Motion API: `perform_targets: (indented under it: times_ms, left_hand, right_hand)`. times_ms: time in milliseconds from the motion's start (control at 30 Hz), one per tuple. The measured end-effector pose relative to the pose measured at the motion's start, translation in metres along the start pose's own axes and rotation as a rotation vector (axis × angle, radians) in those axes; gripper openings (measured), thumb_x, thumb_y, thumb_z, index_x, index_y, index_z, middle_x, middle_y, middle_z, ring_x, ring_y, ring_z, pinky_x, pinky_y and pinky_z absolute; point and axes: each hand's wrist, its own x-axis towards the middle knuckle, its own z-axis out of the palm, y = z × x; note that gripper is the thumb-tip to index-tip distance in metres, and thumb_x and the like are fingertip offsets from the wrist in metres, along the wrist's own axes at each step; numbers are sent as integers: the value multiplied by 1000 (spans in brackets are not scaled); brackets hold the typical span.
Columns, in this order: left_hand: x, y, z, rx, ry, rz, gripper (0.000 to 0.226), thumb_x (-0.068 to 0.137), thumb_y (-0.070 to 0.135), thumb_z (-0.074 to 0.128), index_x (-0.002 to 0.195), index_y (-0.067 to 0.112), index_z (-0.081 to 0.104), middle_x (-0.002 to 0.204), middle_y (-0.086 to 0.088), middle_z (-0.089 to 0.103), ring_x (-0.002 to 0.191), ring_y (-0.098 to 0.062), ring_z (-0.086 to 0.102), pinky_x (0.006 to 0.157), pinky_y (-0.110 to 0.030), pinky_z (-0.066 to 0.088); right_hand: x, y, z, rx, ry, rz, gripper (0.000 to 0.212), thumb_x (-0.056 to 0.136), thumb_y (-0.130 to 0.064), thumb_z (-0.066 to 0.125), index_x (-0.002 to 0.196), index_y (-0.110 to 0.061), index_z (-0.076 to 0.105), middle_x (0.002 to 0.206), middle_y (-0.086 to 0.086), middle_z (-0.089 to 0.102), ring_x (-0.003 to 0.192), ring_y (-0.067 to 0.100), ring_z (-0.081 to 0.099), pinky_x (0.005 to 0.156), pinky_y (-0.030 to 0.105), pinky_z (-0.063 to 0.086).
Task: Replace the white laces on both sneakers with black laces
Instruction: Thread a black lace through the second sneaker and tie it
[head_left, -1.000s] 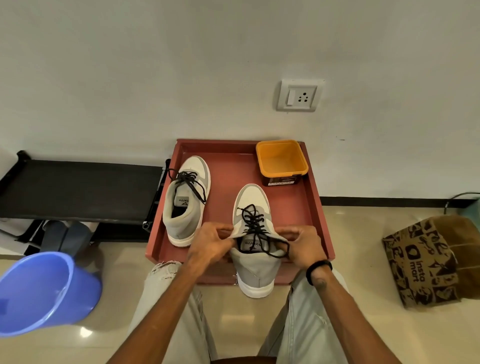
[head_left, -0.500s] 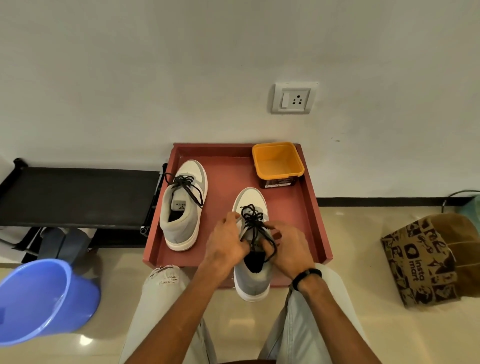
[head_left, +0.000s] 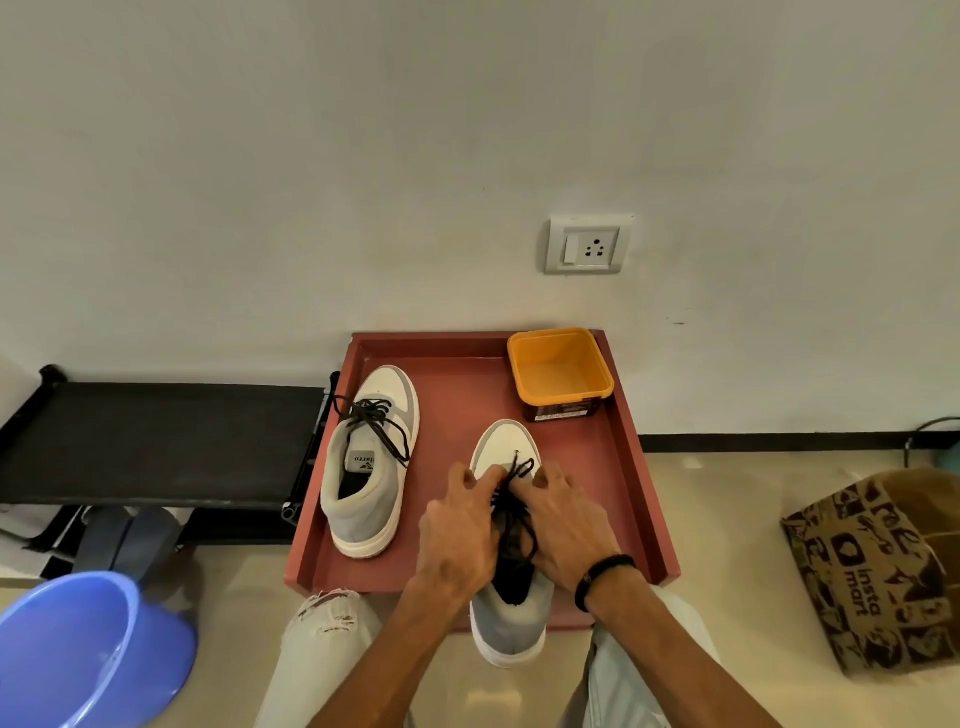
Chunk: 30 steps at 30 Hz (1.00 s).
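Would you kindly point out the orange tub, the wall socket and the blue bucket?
orange tub (head_left: 558, 371): head view, on its inner floor.
wall socket (head_left: 589, 245): head view, on the faceplate's middle.
blue bucket (head_left: 78, 649): head view, on its inner wall.

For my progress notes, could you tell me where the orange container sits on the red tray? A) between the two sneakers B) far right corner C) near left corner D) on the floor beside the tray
B: the orange container stands in the red tray's far right corner, by the wall.

A home is showing here: a shoe rack (head_left: 156, 441), plastic tub (head_left: 78, 649) and grocery bag (head_left: 878, 571) are sitting along a plain wall (head_left: 467, 130).
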Motion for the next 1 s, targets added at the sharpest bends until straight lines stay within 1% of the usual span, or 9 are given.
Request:
perform_targets:
  times_ms: [133,233,333,433,533,667,767,900,1000]
  left_hand:
    - [6,-4,-5,50,-71,36,59,98,26,59,145,45,29,130,1,37,87,-31,67,82,-42,61]
    - [12,-8,-8,79,-157,79,63,99,25,56,149,45,23,129,-1,37,93,-32,64,87,-43,55]
    - [12,-11,-12,67,-180,108,65,101,23,54,153,42,22,127,-2,36,89,-24,57,87,-41,49]
    - [11,-15,-14,16,-173,103,61,102,23,52,154,39,25,119,1,36,84,-17,49,91,-42,48]
    - [11,-11,-13,-60,-166,50,57,101,23,53,148,41,27,117,0,38,88,-29,62,88,-46,55]
    - [-2,-13,-10,-200,-105,104,63,92,24,64,141,39,25,124,1,39,93,-28,62,75,-40,58]
    - [-18,-20,-7,-65,87,208,62,79,40,77,122,31,33,121,9,37,104,-14,45,87,-29,50]
    - [-26,-10,-9,41,216,234,42,79,53,72,100,30,43,106,8,37,94,-13,38,83,-28,46]
    - [-23,0,-14,-38,303,156,36,94,55,59,77,24,52,85,10,48,79,-13,45,68,-28,44]
  right_hand:
    - [-2,7,1,29,-40,-29,47,100,-47,52,144,-39,37,130,1,37,95,23,62,78,34,58]
    - [2,12,1,128,19,-47,46,98,-46,54,141,-36,40,122,-2,50,88,18,62,75,28,55]
    - [6,17,-1,205,76,-43,40,92,-39,64,129,-31,53,113,-4,62,94,16,63,81,26,55]
    - [10,18,-1,235,134,-62,34,86,-38,69,118,-30,61,106,-6,68,87,13,63,79,25,54]
    - [12,15,-1,254,166,-38,32,85,-39,66,115,-33,58,105,-7,67,86,14,64,74,29,55]
    - [-5,20,-2,333,93,-20,59,88,-44,68,140,-46,41,130,-10,56,102,12,64,79,28,56]
    - [-27,19,2,448,107,-23,82,81,-45,79,145,-52,29,137,-13,40,110,10,56,90,29,56]
    - [-38,7,12,360,379,-123,30,96,-37,65,125,-38,56,114,-18,45,95,0,52,78,9,45]
    - [-32,3,0,673,419,-33,9,98,-31,67,102,-25,73,92,-17,69,81,-1,64,74,17,53]
